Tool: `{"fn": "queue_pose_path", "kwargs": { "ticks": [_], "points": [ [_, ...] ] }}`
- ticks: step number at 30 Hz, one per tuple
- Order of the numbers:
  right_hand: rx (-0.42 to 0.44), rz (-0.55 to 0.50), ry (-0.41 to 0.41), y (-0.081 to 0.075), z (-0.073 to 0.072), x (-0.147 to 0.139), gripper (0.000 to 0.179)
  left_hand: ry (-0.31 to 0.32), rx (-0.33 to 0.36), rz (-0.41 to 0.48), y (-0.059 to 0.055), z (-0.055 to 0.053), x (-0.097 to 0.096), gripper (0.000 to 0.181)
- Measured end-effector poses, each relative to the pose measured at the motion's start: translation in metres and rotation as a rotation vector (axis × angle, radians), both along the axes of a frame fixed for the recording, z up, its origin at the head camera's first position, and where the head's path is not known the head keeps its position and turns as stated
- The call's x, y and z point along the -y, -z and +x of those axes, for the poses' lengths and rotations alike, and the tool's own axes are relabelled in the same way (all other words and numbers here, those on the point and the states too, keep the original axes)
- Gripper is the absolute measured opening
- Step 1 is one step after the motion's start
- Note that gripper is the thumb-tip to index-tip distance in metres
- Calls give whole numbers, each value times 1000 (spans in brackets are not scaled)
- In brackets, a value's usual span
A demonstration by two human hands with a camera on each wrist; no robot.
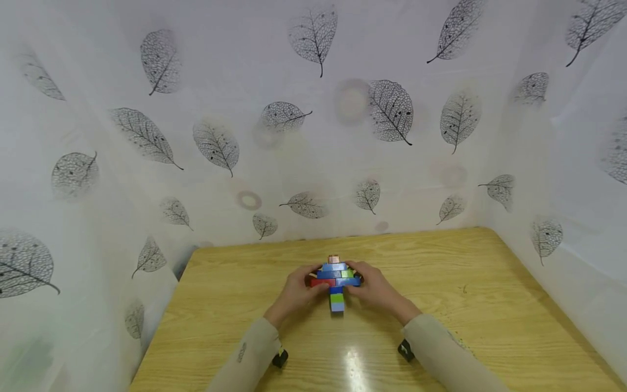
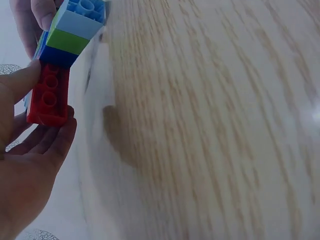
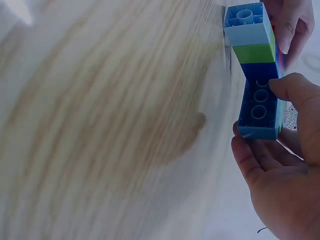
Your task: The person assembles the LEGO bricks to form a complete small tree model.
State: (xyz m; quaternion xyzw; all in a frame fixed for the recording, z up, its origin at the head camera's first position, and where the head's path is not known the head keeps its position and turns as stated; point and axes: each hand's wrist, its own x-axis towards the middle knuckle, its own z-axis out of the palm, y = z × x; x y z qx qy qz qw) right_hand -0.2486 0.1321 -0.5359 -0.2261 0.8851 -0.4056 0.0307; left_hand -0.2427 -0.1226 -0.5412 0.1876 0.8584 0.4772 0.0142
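Both hands hold a tree-shaped stack of building blocks [image 1: 329,274] over the middle of the table. Its narrow stem has dark blue, green and light blue blocks; the wider tiers above are red, blue, green and light blue, with a brownish block on top. My left hand [image 1: 295,294] grips the end with the red block [image 2: 49,97], thumb below and fingers along the outer side. At the opposite end, my right hand [image 1: 377,288] grips the blue block [image 3: 258,110] in the same way. The hollow undersides of both blocks show in the wrist views.
The wooden table [image 1: 235,283] reaches up to a pale curtain [image 1: 294,158] printed with dark leaves, which surrounds it on the back and sides. A small black device [image 1: 280,357] sits at the left wrist and another black device [image 1: 405,350] at the right.
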Motion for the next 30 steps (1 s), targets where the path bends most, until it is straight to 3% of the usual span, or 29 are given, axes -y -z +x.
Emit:
{"fn": "queue_pose_path", "kwargs": {
  "ticks": [14, 18, 30],
  "points": [
    [140, 60, -15, 5, -4, 0, 59, 10, 75, -82, 15, -5, 2, 55],
    [168, 62, -15, 6, -5, 0, 59, 3, 96, -92, 15, -5, 1, 55],
    [131, 44, -13, 5, -10, -6, 61, -15, 109, -162, 6, -9, 5, 63]
  ]
}}
